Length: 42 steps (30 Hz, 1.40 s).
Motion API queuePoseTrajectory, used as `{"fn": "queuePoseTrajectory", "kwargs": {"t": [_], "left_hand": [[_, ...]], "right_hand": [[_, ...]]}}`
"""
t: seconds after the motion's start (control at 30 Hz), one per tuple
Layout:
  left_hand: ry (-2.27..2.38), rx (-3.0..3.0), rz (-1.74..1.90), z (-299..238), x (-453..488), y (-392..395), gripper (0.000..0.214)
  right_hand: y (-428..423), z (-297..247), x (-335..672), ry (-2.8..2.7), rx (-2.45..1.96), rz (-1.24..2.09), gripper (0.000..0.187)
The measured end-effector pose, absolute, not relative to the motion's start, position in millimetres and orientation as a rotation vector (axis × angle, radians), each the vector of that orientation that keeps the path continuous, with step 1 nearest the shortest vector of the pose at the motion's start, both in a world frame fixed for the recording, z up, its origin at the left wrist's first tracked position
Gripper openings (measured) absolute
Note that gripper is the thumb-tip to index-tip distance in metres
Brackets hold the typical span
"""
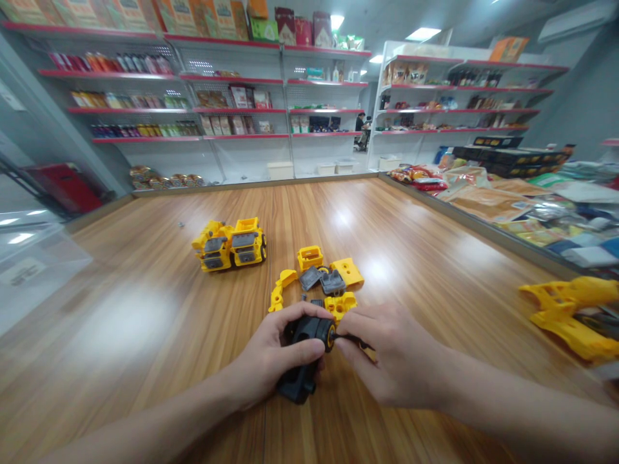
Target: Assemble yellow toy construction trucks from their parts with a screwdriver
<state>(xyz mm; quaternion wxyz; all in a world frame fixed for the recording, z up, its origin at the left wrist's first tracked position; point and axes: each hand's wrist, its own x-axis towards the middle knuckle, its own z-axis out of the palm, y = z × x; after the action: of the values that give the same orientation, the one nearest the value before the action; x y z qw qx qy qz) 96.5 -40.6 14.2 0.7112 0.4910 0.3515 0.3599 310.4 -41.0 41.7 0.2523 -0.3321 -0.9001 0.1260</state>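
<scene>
My left hand (pixel 285 351) is closed around a black toy truck chassis (pixel 302 380), tilted just above the wooden table. A wheel with a yellow hub (pixel 331 336) sits on its right side. My right hand (pixel 391 351) pinches a small black screwdriver (pixel 355 339), mostly hidden by the fingers, with its tip at the wheel's hub. Just beyond my hands lie loose toy parts: a yellow excavator arm (pixel 277 295), a yellow truck bed (pixel 309 257), a flat yellow panel (pixel 348 272), grey window pieces (pixel 333 282) and a yellow body piece (pixel 341 303).
Assembled yellow toy trucks (pixel 232 245) stand at the left of the table (pixel 145 361). Larger yellow toy parts (pixel 575 316) lie at the right edge. A clear plastic bin (pixel 39 264) is at left. Packaged goods (pixel 493 193) cover the right side; stocked shelves (pixel 242 109) stand behind.
</scene>
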Motion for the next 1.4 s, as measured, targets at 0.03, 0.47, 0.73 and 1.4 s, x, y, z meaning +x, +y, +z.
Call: {"fn": "queuePoseTrajectory", "kwargs": {"t": [0.03,0.47,0.73,1.4], "left_hand": [[0.780,1.096,0.799,14.0,96.3,-40.4,0.039],[0.882,1.173,0.850,12.2,98.1,-42.7,0.040],[0.875,1.190,0.859,9.1,96.6,-41.0,0.039],[0.864,1.207,0.849,8.3,95.8,-41.5,0.040]], "right_hand": [[-40.7,40.9,310.1,-2.438,-0.903,0.360,0.012],[-37.0,34.8,310.1,-2.422,-0.921,0.354,0.005],[-36.8,34.3,310.8,-2.532,-0.927,0.233,0.021],[-37.2,37.6,309.8,-2.500,-0.999,0.335,0.018]]}}
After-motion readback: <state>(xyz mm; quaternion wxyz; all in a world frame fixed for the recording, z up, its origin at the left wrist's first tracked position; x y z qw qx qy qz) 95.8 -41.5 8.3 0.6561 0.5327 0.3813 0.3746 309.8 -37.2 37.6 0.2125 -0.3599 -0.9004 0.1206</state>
